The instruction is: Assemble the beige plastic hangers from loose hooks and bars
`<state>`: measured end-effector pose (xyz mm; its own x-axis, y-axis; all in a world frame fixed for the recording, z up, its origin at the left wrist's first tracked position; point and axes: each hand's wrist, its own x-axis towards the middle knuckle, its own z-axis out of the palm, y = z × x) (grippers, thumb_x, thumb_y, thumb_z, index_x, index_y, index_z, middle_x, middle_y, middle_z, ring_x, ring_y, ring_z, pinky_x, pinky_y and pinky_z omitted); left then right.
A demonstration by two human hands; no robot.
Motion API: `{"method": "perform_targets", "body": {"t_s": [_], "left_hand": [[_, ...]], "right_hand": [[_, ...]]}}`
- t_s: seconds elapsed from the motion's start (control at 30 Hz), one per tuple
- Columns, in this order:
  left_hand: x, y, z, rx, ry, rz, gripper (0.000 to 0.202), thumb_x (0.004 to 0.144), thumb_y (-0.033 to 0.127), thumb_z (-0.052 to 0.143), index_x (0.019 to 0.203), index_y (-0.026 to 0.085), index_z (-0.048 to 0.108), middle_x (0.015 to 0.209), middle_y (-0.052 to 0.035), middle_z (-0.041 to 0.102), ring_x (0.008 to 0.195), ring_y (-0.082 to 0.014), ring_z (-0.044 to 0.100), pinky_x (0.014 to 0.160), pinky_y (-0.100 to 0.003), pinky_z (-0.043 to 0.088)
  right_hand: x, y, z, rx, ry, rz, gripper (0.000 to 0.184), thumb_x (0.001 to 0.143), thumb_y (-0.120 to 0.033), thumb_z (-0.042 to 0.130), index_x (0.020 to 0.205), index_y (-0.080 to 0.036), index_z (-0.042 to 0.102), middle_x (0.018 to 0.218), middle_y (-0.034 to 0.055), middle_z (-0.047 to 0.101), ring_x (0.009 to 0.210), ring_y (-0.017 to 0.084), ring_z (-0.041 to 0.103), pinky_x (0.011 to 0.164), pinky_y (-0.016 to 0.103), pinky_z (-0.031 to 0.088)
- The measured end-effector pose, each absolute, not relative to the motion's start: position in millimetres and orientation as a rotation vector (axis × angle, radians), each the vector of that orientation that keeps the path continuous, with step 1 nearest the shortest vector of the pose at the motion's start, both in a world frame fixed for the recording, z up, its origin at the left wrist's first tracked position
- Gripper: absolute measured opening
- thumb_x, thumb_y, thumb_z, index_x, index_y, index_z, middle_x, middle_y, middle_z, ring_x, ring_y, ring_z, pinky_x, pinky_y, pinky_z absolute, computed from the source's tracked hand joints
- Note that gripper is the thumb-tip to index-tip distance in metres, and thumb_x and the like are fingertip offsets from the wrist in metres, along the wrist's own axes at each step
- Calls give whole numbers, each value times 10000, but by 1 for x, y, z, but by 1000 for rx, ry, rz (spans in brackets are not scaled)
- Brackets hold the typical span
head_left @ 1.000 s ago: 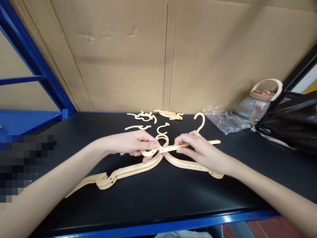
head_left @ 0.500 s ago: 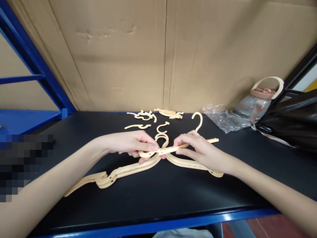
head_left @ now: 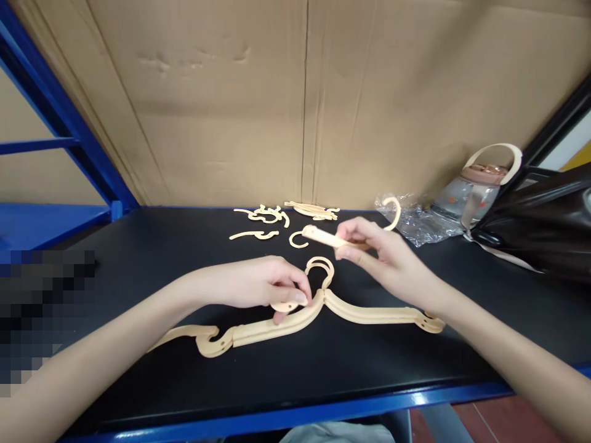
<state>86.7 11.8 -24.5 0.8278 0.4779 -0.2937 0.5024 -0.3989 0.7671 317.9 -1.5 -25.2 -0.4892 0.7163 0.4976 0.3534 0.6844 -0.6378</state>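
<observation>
My left hand (head_left: 274, 284) pinches a small pale-yellow hanger end piece (head_left: 285, 306) with a hole in it. It is low over the left arm of an assembled hanger pair (head_left: 369, 314), which lies on the black table with hooks pointing away from me. Raised to the upper right, my right hand (head_left: 376, 243) grips a hanger piece (head_left: 323, 237) between thumb and fingers. A hook (head_left: 396, 212) shows beyond these fingers and seems part of that piece. The two held pieces are apart from each other.
Loose hanger parts (head_left: 268, 215) and a stack of straight pieces (head_left: 310, 210) lie along the back. A single end piece (head_left: 256, 235) and a loose hook (head_left: 298, 240) lie nearer. Clear plastic wrap (head_left: 415, 221), a handled bottle (head_left: 480, 191) and a black bag (head_left: 535, 215) stand right.
My right hand has risen away from my left, parting the two pieces that were together. My left hand has moved down and right. The assembled hanger pair has shifted right on the table.
</observation>
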Motion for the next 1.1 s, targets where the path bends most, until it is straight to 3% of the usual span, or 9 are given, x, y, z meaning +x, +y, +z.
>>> {"method": "perform_targets", "body": {"t_s": [0.1,0.27,0.37,0.6,0.8,0.97,1.1], "left_hand": [[80,15,-23,2115,819,0,248,958,335,430,980,178,621,572,31,590,573,-111,478,537,-201,322],[70,23,-25,2129,878,89,271,954,389,437,1018,194,613,610,37,597,602,-116,499,567,-215,338],[66,30,-24,2178,909,167,304,940,414,460,914,169,637,636,22,603,611,-114,487,577,-218,341],[61,37,-21,1926,814,195,403,905,477,519,735,124,609,569,14,510,487,-74,301,448,-223,193],[63,34,-24,1778,713,169,365,906,432,539,723,121,596,568,2,494,508,-81,324,436,-221,177],[60,36,-26,1712,671,155,330,896,400,548,924,99,682,540,6,470,473,-83,282,406,-235,135],[59,38,-28,1675,644,138,332,894,388,554,968,99,698,531,13,453,450,-71,247,406,-238,124]], "right_hand": [[321,8,-39,-916,-2219,517,42,948,-236,501,916,-208,505,814,-22,595,751,141,537,804,312,370],[317,10,-52,-997,-2315,442,179,950,-344,539,837,-208,513,728,-51,631,682,136,509,821,328,330],[314,6,-52,-1038,-2335,470,174,954,-348,538,842,-216,519,764,-53,662,752,158,524,791,320,317],[314,6,-56,-982,-2337,614,165,967,-368,515,880,-228,529,838,-60,695,789,161,566,829,341,297],[310,2,-57,-945,-2322,711,187,962,-363,518,852,-222,574,839,-39,672,773,146,557,860,338,320],[308,4,-59,-875,-2239,928,218,951,-398,521,868,-202,568,825,-7,653,761,146,587,800,312,393],[309,6,-61,-873,-2243,929,227,941,-401,536,841,-200,566,831,1,651,766,149,581,767,296,407]]}}
